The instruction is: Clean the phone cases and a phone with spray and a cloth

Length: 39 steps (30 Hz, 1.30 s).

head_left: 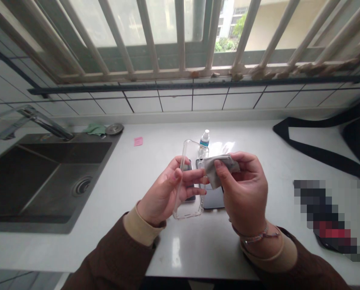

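Note:
A clear phone case (189, 209) is held upright and slightly tilted by my left hand (168, 189), whose fingers show through it. My right hand (246, 189) pinches a folded grey cloth (215, 172) between thumb and fingers, at the right edge of the case. Behind the case and cloth, a dark flat device (214, 198) lies on the white counter, partly hidden. Another dark, phone-like thing (192, 193) shows through the case. Just beyond stands a small white spray bottle (204, 138) with a blue label, its lower part behind the case.
On the left is a dark sink (47, 185) with a chrome faucet (47, 123). A green cloth (95, 129) and a metal drain strainer (114, 129) sit behind it. A pink sticky note (138, 141) lies on the counter (113, 201). A black strap (319, 155) stretches across the right.

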Tool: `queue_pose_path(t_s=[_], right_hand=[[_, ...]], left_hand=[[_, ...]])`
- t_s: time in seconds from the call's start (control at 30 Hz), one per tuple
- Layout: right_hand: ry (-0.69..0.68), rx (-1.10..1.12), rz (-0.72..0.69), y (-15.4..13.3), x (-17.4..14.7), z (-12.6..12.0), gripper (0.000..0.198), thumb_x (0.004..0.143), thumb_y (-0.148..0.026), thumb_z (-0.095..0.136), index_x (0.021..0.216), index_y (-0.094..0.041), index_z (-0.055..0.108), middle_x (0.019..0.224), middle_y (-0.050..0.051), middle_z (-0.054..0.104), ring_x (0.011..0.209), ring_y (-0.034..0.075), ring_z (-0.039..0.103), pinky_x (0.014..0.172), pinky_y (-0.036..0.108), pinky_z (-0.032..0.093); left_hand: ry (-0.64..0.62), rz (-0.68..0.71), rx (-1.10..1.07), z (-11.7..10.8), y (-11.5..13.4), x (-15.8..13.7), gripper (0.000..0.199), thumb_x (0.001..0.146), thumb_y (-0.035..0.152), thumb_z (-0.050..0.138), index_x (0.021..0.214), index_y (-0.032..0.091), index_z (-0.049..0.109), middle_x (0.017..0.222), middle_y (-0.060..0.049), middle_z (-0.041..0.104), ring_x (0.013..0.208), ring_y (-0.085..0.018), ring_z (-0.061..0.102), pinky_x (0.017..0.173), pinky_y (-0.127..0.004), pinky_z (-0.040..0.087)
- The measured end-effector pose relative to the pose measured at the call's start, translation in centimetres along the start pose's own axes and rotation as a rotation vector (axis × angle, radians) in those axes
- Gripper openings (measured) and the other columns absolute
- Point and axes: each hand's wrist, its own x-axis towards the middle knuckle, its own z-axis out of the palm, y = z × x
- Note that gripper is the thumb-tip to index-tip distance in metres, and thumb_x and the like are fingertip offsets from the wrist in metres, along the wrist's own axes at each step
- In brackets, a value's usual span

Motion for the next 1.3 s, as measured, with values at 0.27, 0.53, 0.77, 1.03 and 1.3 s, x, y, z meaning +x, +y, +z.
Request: queue_pose_path(t_s=[0.27, 0.53, 0.77, 1.03, 1.3], right_hand=[[0.050, -0.071, -0.287, -0.3, -0.3, 0.1, 0.030, 0.090, -0.013, 0.084, 0.106, -0.030, 0.066, 0.107, 0.001, 0.073, 0.104, 0.021, 0.074, 0.093, 0.040, 0.065], [-0.389, -0.272, -0.362, 0.3, -0.9, -0.3, 0.036, 0.097, -0.011, 0.075, 0.123, -0.032, 0.063, 0.113, 0.001, 0.078, 0.101, 0.021, 0.078, 0.088, 0.039, 0.066], [-0.500, -0.307, -0.375, 0.5, -0.7, 0.0, 0.018, 0.105, -0.010, 0.060, 0.097, -0.027, 0.058, 0.097, 0.000, 0.074, 0.080, 0.016, 0.073, 0.079, 0.035, 0.063], [-0.406, -0.351, -0.365, 0.8, -0.7, -0.1, 0.030, 0.099, -0.001, 0.057, 0.086, -0.026, 0.048, 0.104, 0.003, 0.075, 0.099, 0.020, 0.072, 0.082, 0.037, 0.059], [-0.467, -0.360, -0.417, 0.7, -0.5, -0.1, 0.033, 0.098, 0.000, 0.056, 0.080, -0.025, 0.043, 0.100, 0.002, 0.075, 0.095, 0.019, 0.068, 0.082, 0.038, 0.055]], left_hand=[[-0.055, 0.006, 0.093, -0.2, -0.3, 0.1, 0.057, 0.103, 0.062, 0.060, 0.150, 0.033, 0.045, 0.123, -0.016, 0.077, 0.107, -0.026, 0.076, 0.088, -0.039, 0.061], [-0.034, 0.017, 0.199, -0.8, -1.3, 0.3, 0.052, 0.105, 0.057, 0.059, 0.151, 0.033, 0.051, 0.122, -0.009, 0.068, 0.088, -0.020, 0.073, 0.069, -0.030, 0.064], [0.054, 0.015, 0.312, -1.0, -1.3, 0.3, 0.049, 0.108, 0.056, 0.051, 0.150, 0.032, 0.047, 0.090, 0.001, 0.065, 0.057, -0.012, 0.063, 0.049, -0.022, 0.056], [0.033, 0.001, 0.334, -0.8, -1.5, 0.4, 0.052, 0.109, 0.058, 0.047, 0.151, 0.028, 0.046, 0.096, -0.004, 0.069, 0.060, -0.014, 0.067, 0.050, -0.024, 0.057], [0.074, 0.005, 0.342, -0.7, -1.5, 0.4, 0.052, 0.108, 0.058, 0.050, 0.149, 0.027, 0.051, 0.099, -0.005, 0.067, 0.064, -0.014, 0.066, 0.051, -0.024, 0.057]])
